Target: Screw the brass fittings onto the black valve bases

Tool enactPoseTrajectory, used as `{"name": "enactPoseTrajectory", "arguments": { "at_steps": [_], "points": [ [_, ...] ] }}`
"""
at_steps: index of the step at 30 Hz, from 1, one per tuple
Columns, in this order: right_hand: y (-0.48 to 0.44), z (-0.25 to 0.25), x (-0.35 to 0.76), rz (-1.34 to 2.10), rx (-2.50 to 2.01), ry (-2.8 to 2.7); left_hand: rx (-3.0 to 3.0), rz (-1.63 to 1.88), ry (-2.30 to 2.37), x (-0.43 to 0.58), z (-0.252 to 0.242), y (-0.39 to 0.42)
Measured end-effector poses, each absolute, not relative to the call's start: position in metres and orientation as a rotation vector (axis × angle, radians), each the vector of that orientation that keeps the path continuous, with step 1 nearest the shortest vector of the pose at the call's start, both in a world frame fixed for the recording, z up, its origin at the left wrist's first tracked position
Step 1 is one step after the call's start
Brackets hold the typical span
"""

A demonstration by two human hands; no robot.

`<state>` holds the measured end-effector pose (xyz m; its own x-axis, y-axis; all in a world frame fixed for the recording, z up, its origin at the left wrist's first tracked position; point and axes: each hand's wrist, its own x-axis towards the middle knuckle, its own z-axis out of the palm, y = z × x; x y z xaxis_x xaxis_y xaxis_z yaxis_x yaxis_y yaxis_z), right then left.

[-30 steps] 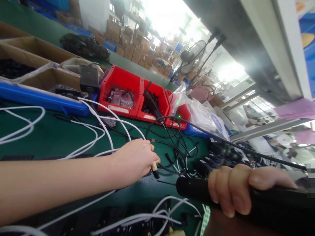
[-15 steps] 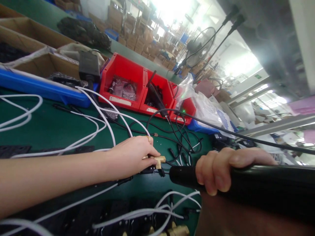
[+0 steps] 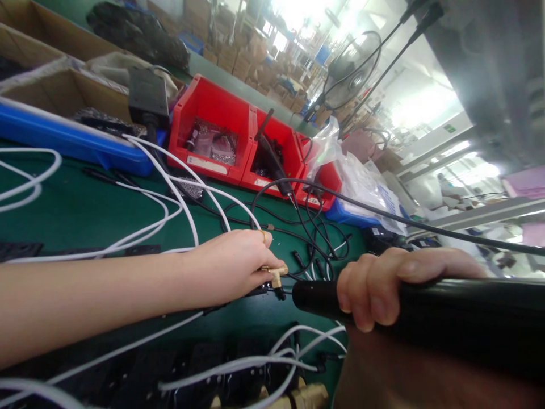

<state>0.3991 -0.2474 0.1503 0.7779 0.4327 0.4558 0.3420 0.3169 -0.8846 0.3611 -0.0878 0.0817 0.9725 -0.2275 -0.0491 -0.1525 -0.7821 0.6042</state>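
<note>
The left hand [image 3: 232, 267] reaches across the middle of the green tabletop [image 3: 76, 213], fingers curled together and pinching a small brass fitting [image 3: 276, 275] between thumb and forefinger. The fitting sits low, just above or on the tabletop, beside a small black part [image 3: 259, 291] that lies under the fingertips; whether the two touch is hard to tell. The right hand [image 3: 383, 287] is wrapped tightly around a thick black driver [image 3: 426, 318], whose blunt front end points at the fitting and stands just beside it, not quite touching. A black cable [image 3: 426, 227] runs from the right towards the red bins [image 3: 238, 147] along the far edge.

The step in hand looks like fastening: the left hand steadies the fitting while the driver is lined up on it. The next move seems to call for a short, straight advance of the driver's nose onto the fitting, with the left pinch firm enough to stop it twisting, and fingertips kept clear of the tip.

White cables [image 3: 170, 199] and thinner black leads loop over the tabletop around both hands and could snag the driver. A blue tray [image 3: 63, 142] and cardboard boxes [image 3: 55, 85] stand at the far left edge, and more brass pieces [image 3: 309, 393] lie at the near edge.
</note>
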Motion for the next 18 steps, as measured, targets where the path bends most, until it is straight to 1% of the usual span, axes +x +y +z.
{"name": "enactPoseTrajectory", "arguments": {
  "at_steps": [8,18],
  "points": [
    [-0.2474,0.1496,0.3978,-0.025,-1.275,-0.726,2.504,-0.075,-0.329,0.3596,0.0799,-0.0871],
    [-0.2454,0.1491,0.398,-0.005,-1.271,-0.751,2.535,-0.125,-0.36,0.3614,0.0876,-0.0879]
  ]
}}
